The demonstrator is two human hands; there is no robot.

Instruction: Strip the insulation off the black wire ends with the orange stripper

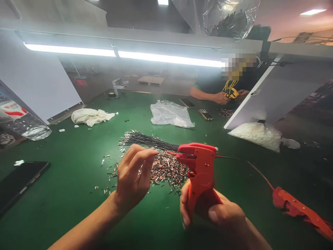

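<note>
I look over a smooth green tabletop point(67, 187), lit by a long white tube lamp point(169, 59) with a soft haze around it. In the middle stands the red pistol-shaped tool point(201, 170), upright above the table, its hard shell glossy at the top and marked by small round rivets. My right hand point(229, 213) is closed around its handle, the thumb lying on the near side. My left hand point(135, 173) is held narrow, with thumb and forefinger together just beside the tool's mouth. A thin strand point(171, 152) shows there, but I cannot tell whether these fingers grip it.

Behind the left hand lies a bundle of straight black wires point(153, 140) with bright, silvery ends. Below it spreads a loose, grainy heap of short clippings point(169, 170), coppery and black. From the tool's back a slim wire point(260, 172) curves to a second red tool point(301, 210) lying on the right.

Farther out I see a crumpled translucent bag point(170, 114), a soft white cloth point(91, 117), a clear ribbed bottle point(33, 128) and a flat black phone point(23, 184). A plump bag of whitish pieces point(257, 135) rests at the right. Across the table, another person's hand point(221, 98) is at a yellow tool point(232, 93).
</note>
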